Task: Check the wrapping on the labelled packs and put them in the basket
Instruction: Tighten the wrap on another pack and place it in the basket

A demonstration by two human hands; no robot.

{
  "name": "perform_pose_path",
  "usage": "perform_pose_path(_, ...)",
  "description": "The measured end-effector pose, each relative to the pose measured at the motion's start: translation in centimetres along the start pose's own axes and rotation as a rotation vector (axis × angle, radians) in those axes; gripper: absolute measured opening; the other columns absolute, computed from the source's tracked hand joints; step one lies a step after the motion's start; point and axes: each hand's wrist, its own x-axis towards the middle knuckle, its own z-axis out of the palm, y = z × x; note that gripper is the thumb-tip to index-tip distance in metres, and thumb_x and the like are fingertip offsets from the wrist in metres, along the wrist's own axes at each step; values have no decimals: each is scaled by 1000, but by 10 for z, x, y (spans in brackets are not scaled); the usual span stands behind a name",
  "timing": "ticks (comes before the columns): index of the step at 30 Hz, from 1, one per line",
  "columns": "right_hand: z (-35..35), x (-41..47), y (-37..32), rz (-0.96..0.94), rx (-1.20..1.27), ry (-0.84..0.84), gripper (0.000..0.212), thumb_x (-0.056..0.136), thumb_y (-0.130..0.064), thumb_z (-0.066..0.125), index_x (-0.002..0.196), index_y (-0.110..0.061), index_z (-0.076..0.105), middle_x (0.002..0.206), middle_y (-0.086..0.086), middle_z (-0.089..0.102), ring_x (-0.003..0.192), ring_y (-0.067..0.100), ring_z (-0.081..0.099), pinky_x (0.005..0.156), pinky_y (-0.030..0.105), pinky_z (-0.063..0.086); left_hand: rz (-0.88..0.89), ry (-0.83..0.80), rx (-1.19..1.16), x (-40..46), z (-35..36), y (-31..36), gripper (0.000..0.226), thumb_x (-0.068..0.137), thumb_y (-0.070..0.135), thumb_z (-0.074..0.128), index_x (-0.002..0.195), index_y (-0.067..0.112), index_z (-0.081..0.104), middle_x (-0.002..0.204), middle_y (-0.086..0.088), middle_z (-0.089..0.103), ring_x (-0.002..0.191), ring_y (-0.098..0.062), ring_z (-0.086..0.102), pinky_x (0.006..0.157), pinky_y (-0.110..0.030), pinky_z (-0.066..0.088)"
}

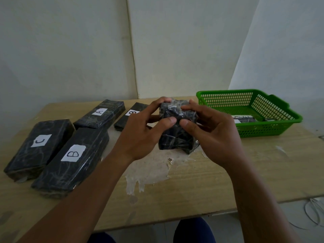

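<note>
Both forearms reach in from the lower frame and meet at centre. The left hand [140, 135] and right hand [210, 130] hold one wrapped pack [177, 125] upright above the surface [192, 181], fingers curled round its sides, thumbs pressing its near face. Green basket [273, 132] at right.

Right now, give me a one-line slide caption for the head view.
Both hands, left hand and right hand, hold a wrapped pack above the table, beside the green basket.

Bare forearms, dk blue trousers [192, 230]
</note>
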Motion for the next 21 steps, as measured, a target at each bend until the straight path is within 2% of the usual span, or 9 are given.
perform_pose_path(2,0,0,3,4,5,5,42,87,-28,77,128,-31,71,129,-12,72,125,6,68,94,40,64,-21,19,-7,2,1,2,31,100,36,66,130,41,65,102,21,77,95,3,75,69,-19,61)
perform_pose_path(5,-3,-2,7,80,7,-50,69,89,-29,78,153,-32,52,142,-11,66,134,2,60,99,32,60,-143,58,-56,8,0,3,29,100,47,64,127,36,68,107,5,78,86,-3,77,60,-25,62)
perform_pose_path(7,-3,-2,8,122,50,-95,71,91,-20,79,153,-37,49,141,-18,66,135,-2,57,93,25,60,-259,51,-86,12,-2,3,43,98,56,63,136,36,64,116,0,76,83,-7,78,60,-31,64)
perform_pose_path(10,0,0,7,196,153,-20,60,92,-17,80,145,-34,59,133,-14,73,126,7,68,94,33,61,-331,-30,-46,12,-5,4,61,95,55,65,151,37,52,106,3,79,76,-15,80,68,-35,66)
perform_pose_path(13,0,5,0,252,202,13,36,94,-18,75,120,-42,70,113,-16,80,101,2,77,78,25,64,-334,-79,-11,11,-6,10,51,98,48,64,146,34,59,107,-1,78,71,-22,80,73,-41,66)
perform_pose_path(14,0,7,-2,268,203,4,30,95,-19,75,111,-43,72,108,-16,81,97,1,77,73,23,63,-339,-86,-10,10,-6,12,46,99,47,64,143,34,63,108,0,77,70,-23,80,74,-43,66)
perform_pose_path(16,-2,9,-3,304,193,13,23,93,-22,76,101,-43,74,102,-15,82,95,4,78,72,28,64,-347,-93,-9,9,-6,15,35,99,45,63,131,32,71,106,1,77,68,-26,80,75,-46,66)
perform_pose_path(18,-1,11,-4,324,175,40,21,92,-21,77,90,-42,78,97,-13,82,91,7,78,69,30,64,-351,-92,-12,8,-5,18,24,99,43,63,111,29,78,99,-1,78,66,-28,79,73,-46,66)
perform_pose_path(21,1,15,-5,349,161,67,23,91,-20,77,80,-40,82,92,-9,82,85,11,79,61,28,62,-358,-80,-4,8,-4,21,25,100,40,63,91,25,81,86,-3,79,64,-28,78,68,-44,63)
